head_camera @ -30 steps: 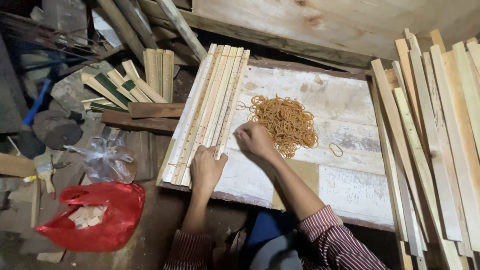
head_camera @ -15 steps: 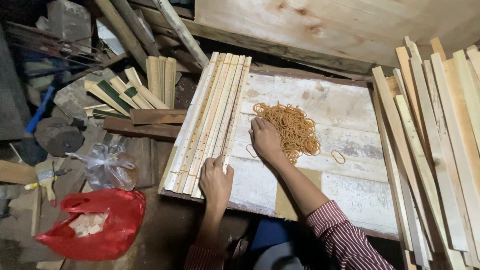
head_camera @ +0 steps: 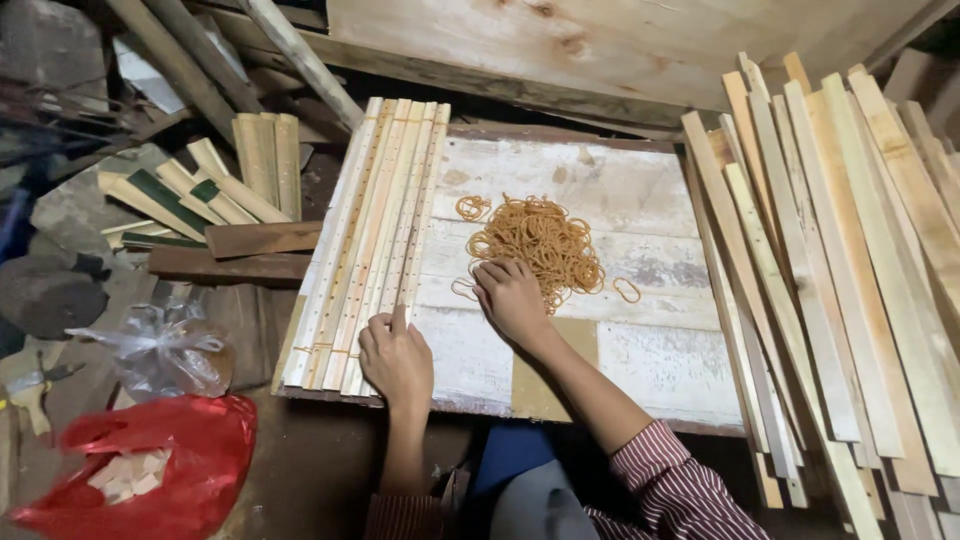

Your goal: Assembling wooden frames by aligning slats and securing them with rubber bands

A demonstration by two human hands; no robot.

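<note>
- The left hand (head_camera: pixel 397 360) is lying palm-down on the near end of a bundle of perforated wooden slats (head_camera: pixel 372 230), with its forefinger stretched up along the rightmost slat. It is pressing rather than gripping, and nothing is closed inside it.
- Just to its right, the right hand (head_camera: pixel 512 298) is reaching into the near edge of a heap of tan rubber bands (head_camera: pixel 540 243). Its fingers are curled down onto the loops; whether a band is actually pinched between them cannot be told, as the hand is hiding its own fingertips.
- Both hands are working on a whitewashed board (head_camera: pixel 650 340) serving as the bench top, with the slats lying along its left edge and the heap near its middle. A single stray band (head_camera: pixel 627 290) is lying just right of the heap, and another small loop (head_camera: pixel 472 207) at its far left.
- Doing this well seems to call for teasing out one band only, since the loops are tangled, while the left hand is keeping the slat ends flush so the stack is not fanning apart.
- To the right, loose plain slats (head_camera: pixel 850 260) are leaning in a pile.
- To the left, a red plastic bag (head_camera: pixel 150 470) holding wood offcuts is sitting on the floor, with a clear bag (head_camera: pixel 165 350) beyond it.
</note>
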